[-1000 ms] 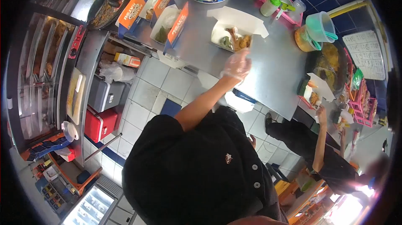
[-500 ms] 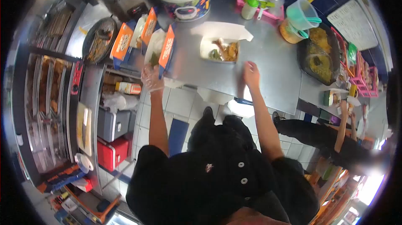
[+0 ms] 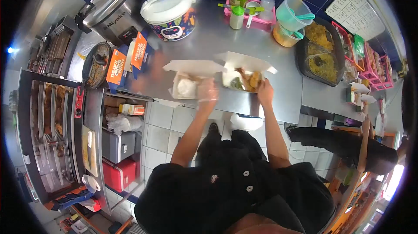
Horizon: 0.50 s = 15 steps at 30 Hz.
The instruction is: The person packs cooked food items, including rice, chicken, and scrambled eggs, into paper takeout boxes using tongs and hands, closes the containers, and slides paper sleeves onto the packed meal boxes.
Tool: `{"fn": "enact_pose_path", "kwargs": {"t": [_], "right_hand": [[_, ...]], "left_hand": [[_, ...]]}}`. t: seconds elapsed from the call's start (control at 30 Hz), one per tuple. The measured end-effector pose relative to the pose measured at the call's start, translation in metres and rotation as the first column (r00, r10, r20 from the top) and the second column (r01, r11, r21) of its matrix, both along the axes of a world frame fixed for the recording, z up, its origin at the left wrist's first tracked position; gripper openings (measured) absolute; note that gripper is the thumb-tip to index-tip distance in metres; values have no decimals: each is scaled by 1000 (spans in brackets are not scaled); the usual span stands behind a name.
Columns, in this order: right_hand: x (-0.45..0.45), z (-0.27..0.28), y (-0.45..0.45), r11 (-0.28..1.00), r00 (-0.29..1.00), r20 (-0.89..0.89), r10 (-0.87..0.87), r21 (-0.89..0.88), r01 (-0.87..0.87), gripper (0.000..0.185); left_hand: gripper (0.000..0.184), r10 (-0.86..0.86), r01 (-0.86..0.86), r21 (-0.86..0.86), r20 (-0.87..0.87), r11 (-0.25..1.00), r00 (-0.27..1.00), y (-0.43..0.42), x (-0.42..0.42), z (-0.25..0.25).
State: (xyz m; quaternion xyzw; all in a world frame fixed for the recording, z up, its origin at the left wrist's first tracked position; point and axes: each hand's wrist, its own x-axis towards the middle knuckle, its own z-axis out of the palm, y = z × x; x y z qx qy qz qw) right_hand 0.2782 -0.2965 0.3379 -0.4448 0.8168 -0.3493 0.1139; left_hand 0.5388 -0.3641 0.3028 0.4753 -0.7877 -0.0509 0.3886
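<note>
My left hand [image 3: 207, 92], in a clear glove, is at the right edge of an open white box [image 3: 186, 87] with a white rounded portion inside. Motion smears its fingers, so its grip is unclear. My bare right hand [image 3: 265, 92] pinches the right front corner of a second open box [image 3: 228, 76], which holds brown fried pieces [image 3: 250, 80] and something green. Both boxes sit side by side on the metal counter [image 3: 278, 60], lids folded back. Orange-printed boxes [image 3: 116, 69] stand to their left.
A steel cooker [image 3: 111, 14], a patterned rice cooker [image 3: 174, 27] and a dark pan [image 3: 96, 64] are at the back left. A pink basket [image 3: 265, 18], plastic tubs [image 3: 285, 33] and a black food tray [image 3: 305, 66] stand right. Another person's arm [image 3: 363, 144] is far right.
An orange-printed box from the left now lies open beside the filled box. My left hand has moved right from it. My right hand has come onto the filled box's corner.
</note>
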Motion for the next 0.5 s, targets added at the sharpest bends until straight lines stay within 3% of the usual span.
{"fn": "enact_pose_path", "kwargs": {"t": [0.2, 0.23, 0.27, 0.3, 0.33, 0.37, 0.4, 0.47, 0.5], "right_hand": [[-120, 1, 73, 972, 995, -17, -93, 214, 95, 46], [-139, -4, 82, 956, 994, -42, -103, 272, 111, 48], [-166, -19, 93, 978, 996, -25, -90, 188, 93, 51], [-184, -33, 100, 993, 998, -10, -65, 100, 66, 55], [-184, -19, 102, 961, 752, 615, -239, 41, 272, 59], [-191, -17, 107, 963, 723, 670, -170, -45, 267, 62], [-191, -17, 117, 955, 810, 548, -209, -63, 289, 60], [-189, -17, 136, 931, 910, 258, -324, -82, 355, 57], [-187, -23, 145, 932, 939, 12, -343, -123, 342, 54]], "left_hand": [[25, -116, 123, 124, -67, 985, 991, 30, -170, 5], [22, -139, 150, 70, -152, 986, 979, 34, -186, 23], [25, -155, 221, 369, -199, 903, 968, 31, -204, 17], [33, -188, 255, 541, -177, 802, 966, 32, -196, 66], [34, -157, 344, 550, -358, 761, 920, 36, -189, 74], [32, -80, 265, 521, -350, 811, 933, 34, -173, 85], [32, -10, 188, 487, -346, 853, 938, 28, -154, 93], [42, 164, -103, 195, -327, 975, 931, -4, -85, 83], [54, 323, -276, 189, -292, 942, 900, -23, -42, 83]]}}
